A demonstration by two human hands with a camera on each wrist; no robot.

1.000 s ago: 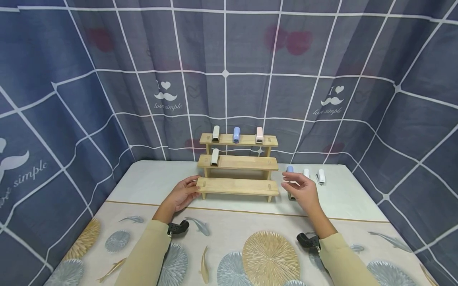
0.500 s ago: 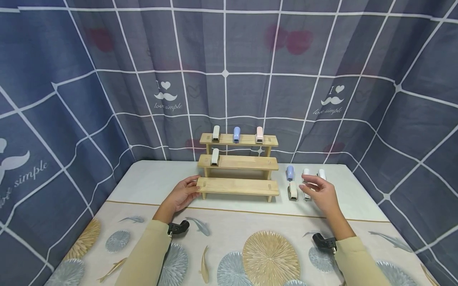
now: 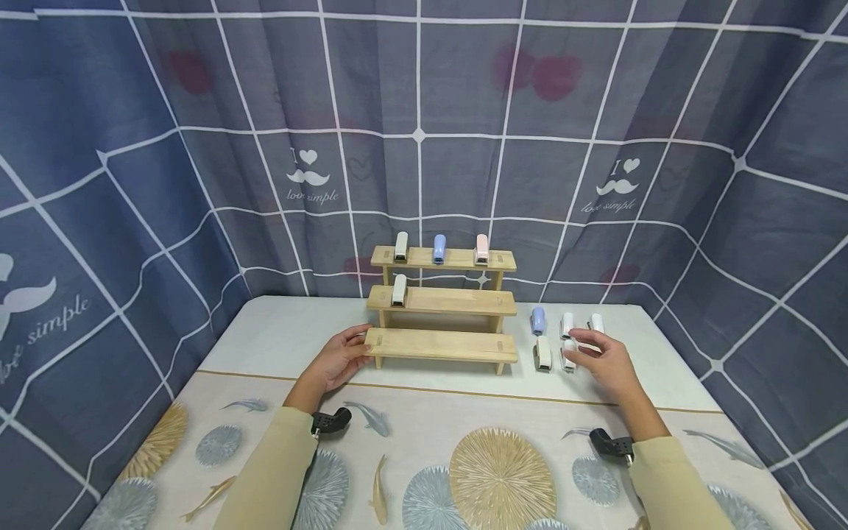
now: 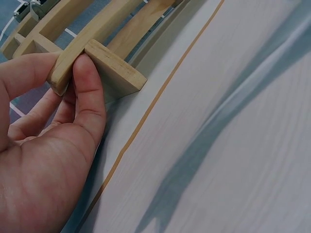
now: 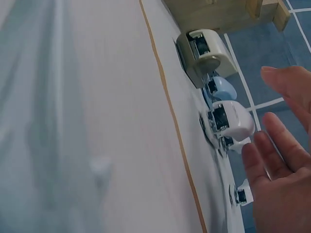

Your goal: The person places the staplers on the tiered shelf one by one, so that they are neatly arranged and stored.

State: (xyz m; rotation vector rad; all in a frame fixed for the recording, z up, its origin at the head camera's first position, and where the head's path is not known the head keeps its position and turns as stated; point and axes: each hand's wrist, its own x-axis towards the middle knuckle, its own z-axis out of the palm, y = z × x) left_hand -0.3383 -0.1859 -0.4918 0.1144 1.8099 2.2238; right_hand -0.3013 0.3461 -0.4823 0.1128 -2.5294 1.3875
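Observation:
My left hand (image 3: pixel 341 358) grips the left end of the lowest step of a three-step wooden stand (image 3: pixel 440 344). In the left wrist view its thumb (image 4: pixel 88 80) presses the board's edge, with the fingers on the other side. My right hand (image 3: pixel 606 361) is held over the table at the right, thumb and fingers spread apart, just beside a white mini stapler (image 3: pixel 567 356). The right wrist view shows that white stapler (image 5: pixel 235 120) near the fingertips with nothing in the hand. A cream stapler (image 3: pixel 542 353) stands left of it. Behind them are a blue stapler (image 3: pixel 538 321) and two white ones.
On the stand's top step are a cream stapler (image 3: pixel 401 246), a blue stapler (image 3: pixel 439 249) and a pink stapler (image 3: pixel 481 249). Another cream stapler (image 3: pixel 399 290) sits at the left of the middle step. A dark checked curtain (image 3: pixel 371 88) hangs behind the table (image 3: pixel 265 338).
My right hand has moved right from over the cream stapler, uncovering it and the blue one, and has come beside the front white stapler. My left hand has stayed on the stand.

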